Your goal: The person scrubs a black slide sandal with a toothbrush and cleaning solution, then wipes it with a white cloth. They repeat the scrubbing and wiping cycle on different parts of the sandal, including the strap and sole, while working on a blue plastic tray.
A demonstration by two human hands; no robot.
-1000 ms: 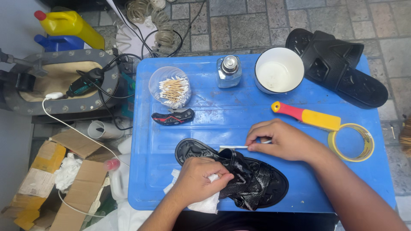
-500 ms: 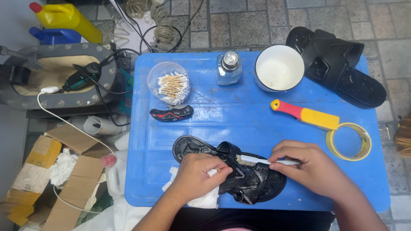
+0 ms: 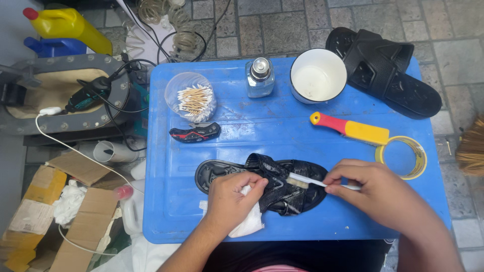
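Grey paving surrounds a blue table [image 3: 242, 136] set low under the camera. On its near edge lies a black sandal [image 3: 267, 184], sole down. The left hand [image 3: 233, 200] presses on its middle, fingers curled over a white cloth [image 3: 248, 224] bunched beneath the palm. The right hand [image 3: 377, 190] pinches a white toothbrush [image 3: 315, 182] between thumb and fingertips, its bristles touching the sandal's straps. Farther back stand a tub of cotton swabs [image 3: 191, 99], a small pump bottle [image 3: 260, 76] and a white bowl [image 3: 317, 75]. A yellow-handled knife [image 3: 353, 129] lies beside a tape roll [image 3: 403, 156].
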